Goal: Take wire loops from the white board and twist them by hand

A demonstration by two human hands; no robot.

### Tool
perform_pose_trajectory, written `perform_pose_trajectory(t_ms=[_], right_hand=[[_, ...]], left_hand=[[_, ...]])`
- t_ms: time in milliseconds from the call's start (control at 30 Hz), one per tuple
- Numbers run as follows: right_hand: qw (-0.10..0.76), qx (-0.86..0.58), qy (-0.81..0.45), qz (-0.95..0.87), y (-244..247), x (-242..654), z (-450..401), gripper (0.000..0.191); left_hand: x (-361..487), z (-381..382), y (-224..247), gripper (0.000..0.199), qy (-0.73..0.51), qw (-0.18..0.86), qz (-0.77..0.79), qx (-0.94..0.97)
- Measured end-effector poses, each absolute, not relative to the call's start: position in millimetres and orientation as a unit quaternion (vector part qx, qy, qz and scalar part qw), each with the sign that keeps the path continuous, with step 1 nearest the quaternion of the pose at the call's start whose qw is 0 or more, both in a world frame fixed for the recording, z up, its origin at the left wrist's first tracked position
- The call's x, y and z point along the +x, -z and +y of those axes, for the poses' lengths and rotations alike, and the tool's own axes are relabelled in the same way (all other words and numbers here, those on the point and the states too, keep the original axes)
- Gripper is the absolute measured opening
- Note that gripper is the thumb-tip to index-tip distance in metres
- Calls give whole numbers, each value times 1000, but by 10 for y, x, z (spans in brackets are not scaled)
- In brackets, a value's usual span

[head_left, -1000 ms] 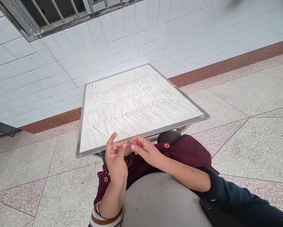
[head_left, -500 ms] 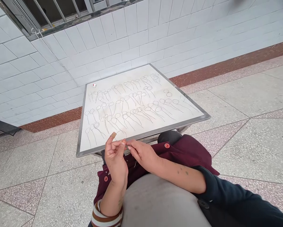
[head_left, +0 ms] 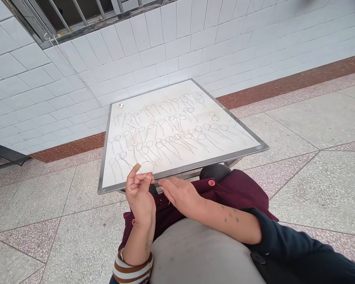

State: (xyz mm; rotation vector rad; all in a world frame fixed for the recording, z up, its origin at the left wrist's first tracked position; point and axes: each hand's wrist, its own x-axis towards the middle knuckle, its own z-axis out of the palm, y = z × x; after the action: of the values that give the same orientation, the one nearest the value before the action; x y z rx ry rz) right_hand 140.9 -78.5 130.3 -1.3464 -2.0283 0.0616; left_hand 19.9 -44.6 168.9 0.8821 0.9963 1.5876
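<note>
My left hand (head_left: 141, 199) is raised at the near edge of the table, its thumb and index finger pinched on a thin dark cord loop (head_left: 147, 162). The loop's round part stands out beyond the fingers, over the tabletop. Close by on the right, my right hand (head_left: 181, 197) has its thumb and fingers pressed together on the strand running from the left fingertips. A pale tail end hangs below the right fingers. Many similar thin cord loops with long tails (head_left: 201, 136) lie in rows on the white tabletop (head_left: 153, 94).
A small red-and-white object (head_left: 121, 105) sits at the table's far left corner. The table has a grey metal rim (head_left: 189, 170) and stands against a white tiled wall (head_left: 130, 65). A barred window (head_left: 82, 15) is at upper left. Speckled floor tiles (head_left: 298, 118) surround the table.
My left hand has moved slightly left, away from my right hand, so a short stretch of strand shows between them. The camera view has shifted a little.
</note>
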Motion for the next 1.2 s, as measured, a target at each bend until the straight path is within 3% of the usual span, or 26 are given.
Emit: perform_pose_trajectory(t_ms=[367,767,1200], right_hand=[[410,-498,-189,-740,-1270,1362,-852,15],[382,-462,-103,-793,-1307,1337,-892,22],[366,-488,-136,-781,-1353,1543,-1132,25]], left_hand=[[67,-341,-1814,46,-712,437,416,360],[26,-263,-1803,49,-723,442,406,343],[152,-241,-1851,45,-724,439,381,372]])
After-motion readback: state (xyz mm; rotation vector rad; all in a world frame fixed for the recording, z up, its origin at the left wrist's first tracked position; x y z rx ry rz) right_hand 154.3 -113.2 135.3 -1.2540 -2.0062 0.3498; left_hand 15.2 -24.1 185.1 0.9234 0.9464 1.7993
